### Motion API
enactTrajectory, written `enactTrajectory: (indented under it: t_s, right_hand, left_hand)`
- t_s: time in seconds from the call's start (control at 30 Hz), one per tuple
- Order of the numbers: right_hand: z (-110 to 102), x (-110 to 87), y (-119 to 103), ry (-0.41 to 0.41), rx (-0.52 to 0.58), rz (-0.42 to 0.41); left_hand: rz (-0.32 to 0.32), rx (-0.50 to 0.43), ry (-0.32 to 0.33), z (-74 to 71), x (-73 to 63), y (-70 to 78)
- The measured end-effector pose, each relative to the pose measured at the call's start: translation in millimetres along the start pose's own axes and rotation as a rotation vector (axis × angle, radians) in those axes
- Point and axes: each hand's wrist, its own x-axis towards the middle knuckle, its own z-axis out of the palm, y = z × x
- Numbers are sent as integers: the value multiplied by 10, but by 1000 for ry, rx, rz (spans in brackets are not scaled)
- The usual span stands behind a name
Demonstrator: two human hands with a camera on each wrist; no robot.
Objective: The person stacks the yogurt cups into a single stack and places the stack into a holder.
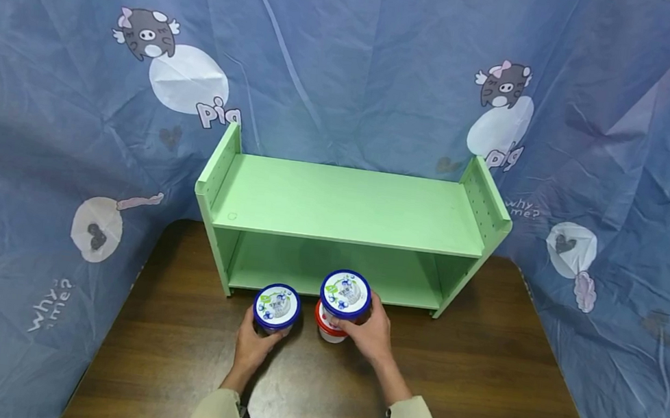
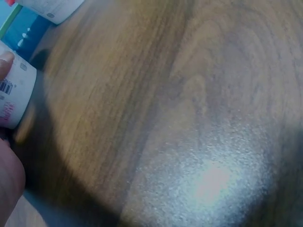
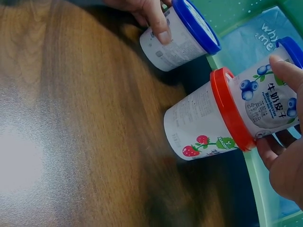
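My left hand (image 1: 253,346) grips a white tub with a blue lid (image 1: 277,306), low over or on the table; I cannot tell which. In the right wrist view that blue-lidded tub (image 3: 177,38) leans in the picture, thumb along its side. My right hand (image 1: 372,330) holds a second blue-lidded tub (image 1: 346,294) printed with blueberries. Its base is at the lid of a red-lidded tub (image 1: 331,333), which stands on the table and shows strawberries in the right wrist view. The left wrist view catches only part of the left hand's tub (image 2: 16,87).
A green two-tier shelf (image 1: 348,203) stands behind the tubs on the brown wooden table (image 1: 475,390). A blue printed cloth (image 1: 351,66) hangs around the back and sides. Light glares off the table's front.
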Motion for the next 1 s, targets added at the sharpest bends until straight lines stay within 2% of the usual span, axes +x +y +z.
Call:
enactTrajectory:
  t_s: [0.13, 0.37, 0.67, 0.87, 1.0]
  right_hand:
    - [14, -4, 16, 16, -27, -38]
    - [6, 5, 19, -7, 19, 22]
    - [-5, -8, 5, -19, 27, 29]
    - [2, -4, 11, -16, 34, 21]
    - [8, -2, 18, -13, 36, 15]
  left_hand:
    - [-12, -13, -15, -19, 3, 27]
    - [-7, 15, -22, -76, -5, 82]
    - [22, 40, -20, -94, -35, 133]
    - [56, 49, -6, -80, -32, 215]
    - [101, 59, 5, -74, -27, 298]
